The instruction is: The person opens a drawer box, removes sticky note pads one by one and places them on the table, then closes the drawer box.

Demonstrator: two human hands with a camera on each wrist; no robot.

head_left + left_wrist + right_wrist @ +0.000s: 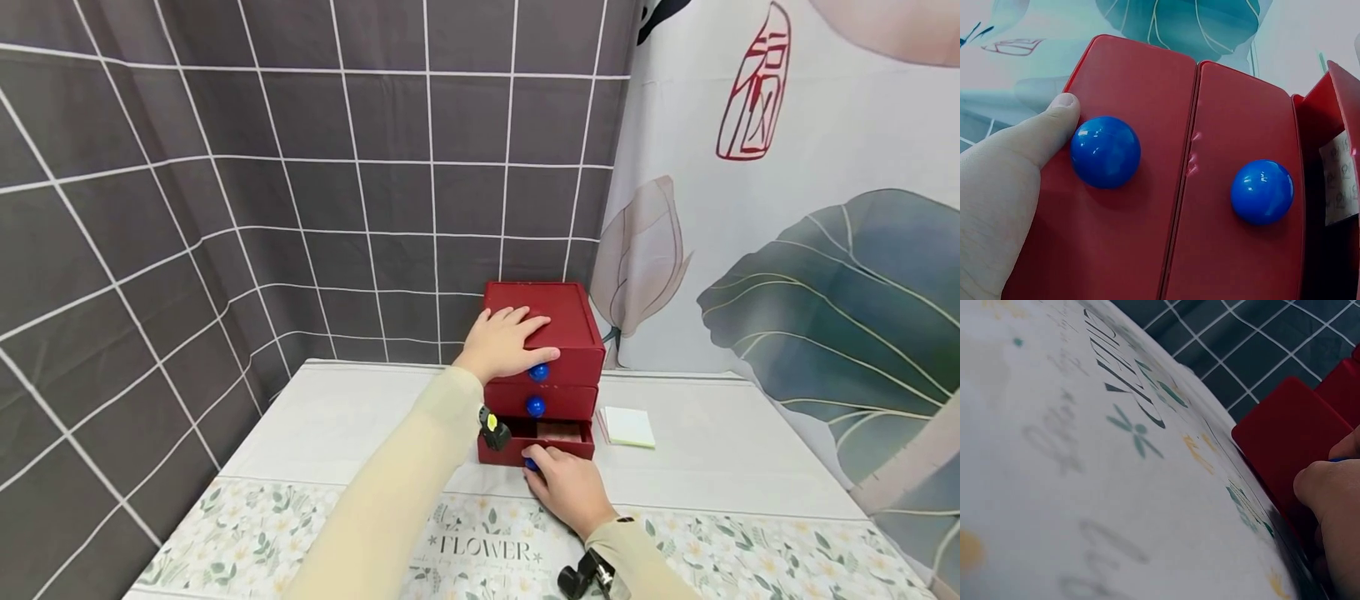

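Observation:
A red chest of small drawers (546, 312) with blue ball knobs stands at the back of the table. My left hand (504, 343) rests on its top with fingers spread, the thumb at the front edge above the top knob (1105, 152). The middle drawer (1229, 206) is closed, with its own blue knob (536, 407). At the bottom, the drawer (498, 454) is pulled out, and a pale patterned piece (1339, 178) lies inside. My right hand (573, 490) pinches that drawer's blue knob (531, 463), mostly covered by the fingers.
A pad of white note paper (628, 426) with coloured edges lies right of the chest. The white table cover (360, 417) has a flowered band (750, 542) along the front. Behind hang a dark grid-patterned cloth (375, 200) and a light floral cloth (675, 117).

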